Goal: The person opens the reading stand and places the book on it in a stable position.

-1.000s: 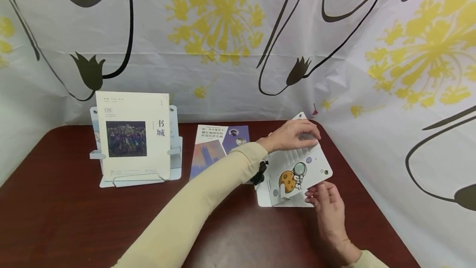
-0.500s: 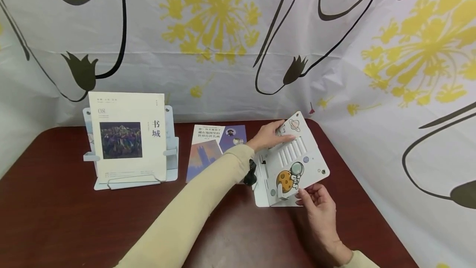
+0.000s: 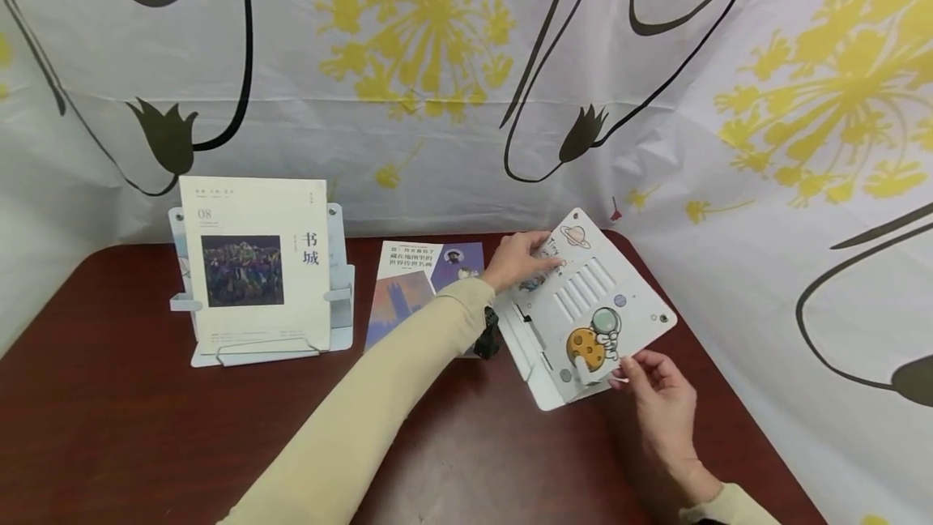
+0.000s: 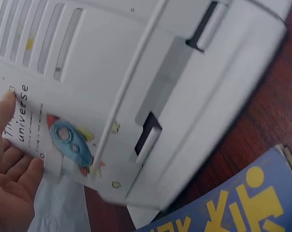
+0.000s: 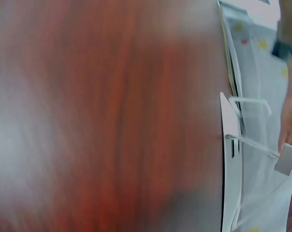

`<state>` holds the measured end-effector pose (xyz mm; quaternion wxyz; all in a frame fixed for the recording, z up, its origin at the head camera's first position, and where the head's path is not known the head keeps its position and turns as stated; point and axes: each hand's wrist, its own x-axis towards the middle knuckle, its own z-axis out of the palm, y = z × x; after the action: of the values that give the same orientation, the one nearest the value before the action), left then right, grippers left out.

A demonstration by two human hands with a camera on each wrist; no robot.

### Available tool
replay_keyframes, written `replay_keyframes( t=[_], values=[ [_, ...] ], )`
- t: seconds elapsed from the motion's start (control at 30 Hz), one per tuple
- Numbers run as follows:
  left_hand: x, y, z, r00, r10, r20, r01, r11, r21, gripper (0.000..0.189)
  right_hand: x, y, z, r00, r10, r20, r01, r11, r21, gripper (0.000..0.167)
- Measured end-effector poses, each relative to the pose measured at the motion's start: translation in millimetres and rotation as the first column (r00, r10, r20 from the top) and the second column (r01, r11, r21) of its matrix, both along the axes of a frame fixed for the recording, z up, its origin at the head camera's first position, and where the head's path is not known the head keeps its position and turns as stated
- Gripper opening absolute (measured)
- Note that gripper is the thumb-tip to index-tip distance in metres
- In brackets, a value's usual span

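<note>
A white folding book stand (image 3: 634, 290) with slots, a planet and an astronaut drawn on it stands turned at an angle on the right of the table. My left hand (image 3: 519, 260) grips its upper left edge; in the left wrist view, the thumb of that hand (image 4: 13, 179) lies on the printed front, with a small clip beside the fingers. At the lower right edge, near the front holding clip (image 3: 585, 371), my right hand (image 3: 665, 405) pinches the panel. Only part of the right hand shows at the edge of the right wrist view.
A second, pale blue stand (image 3: 341, 322) at the left bears an upright cream book (image 3: 309, 217). Between the stands a purple and white book (image 3: 408, 262) lies flat, partly covered by my left arm. A patterned curtain (image 3: 437, 160) hangs behind the dark table (image 3: 291, 428).
My left hand has shifted from the stand's upper right side to its left edge. The stand has turned counterclockwise, its base corner moving right, and my right hand has followed its lower edge.
</note>
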<state>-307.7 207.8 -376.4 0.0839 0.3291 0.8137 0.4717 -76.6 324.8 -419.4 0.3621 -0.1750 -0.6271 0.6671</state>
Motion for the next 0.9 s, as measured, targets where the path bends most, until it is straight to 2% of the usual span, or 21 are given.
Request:
replay_keyframes(
  t=[0.13,0.2,0.27,0.33,0.4,0.5,0.6,0.73,0.9],
  values=[
    [-5.6,-5.4,-2.6,0.994,0.098,-0.051,-0.097,0.995,0.022,0.034,-8.2,44,-14.8,1.000,-0.019,0.004,0.019,0.999,-0.034,0.010],
    [-7.8,-6.9,-5.4,0.990,0.132,-0.039,-0.130,0.990,0.054,0.027,-14.7,72,-25.7,1.000,-0.002,0.014,0.003,0.999,-0.045,0.014],
    [-9.0,-7.9,-9.2,0.989,0.149,0.015,-0.150,0.983,0.102,0.023,-23.0,99,-36.7,0.999,0.006,0.037,-0.004,0.998,-0.062,0.018],
    [-8.0,-9.8,-12.8,0.984,0.144,0.108,-0.160,0.975,0.157,0.022,-30.7,119,-42.2,0.997,0.020,0.078,-0.014,0.997,-0.070,0.020],
    [-5.5,-12.5,-16.1,0.968,0.140,0.209,-0.185,0.959,0.214,0.020,-38.2,132,-44.2,0.993,0.025,0.117,-0.018,0.998,-0.058,0.021],
    [-0.8,-17.1,-19.5,0.938,0.147,0.313,-0.238,0.931,0.276,0.018,-46.2,132,-30.0,0.979,0.044,0.198,-0.035,0.998,-0.049,0.018],
    [4.4,-21.2,-21.3,0.920,0.177,0.349,-0.289,0.908,0.303,0.017,-52.6,122,-8.8,0.972,0.057,0.226,-0.040,0.996,-0.077,0.013],
    [12.1,-25.9,-21.9,0.917,0.241,0.319,-0.335,0.899,0.282,0.017,-58.0,110,18.2,0.967,0.106,0.230,-0.073,0.986,-0.149,0.003],
    [19.3,-30.5,-26.2,0.911,0.330,0.248,-0.387,0.892,0.232,0.015,-67.3,110,31.8,0.955,0.177,0.239,-0.127,0.970,-0.209,0.005]
  ],
)
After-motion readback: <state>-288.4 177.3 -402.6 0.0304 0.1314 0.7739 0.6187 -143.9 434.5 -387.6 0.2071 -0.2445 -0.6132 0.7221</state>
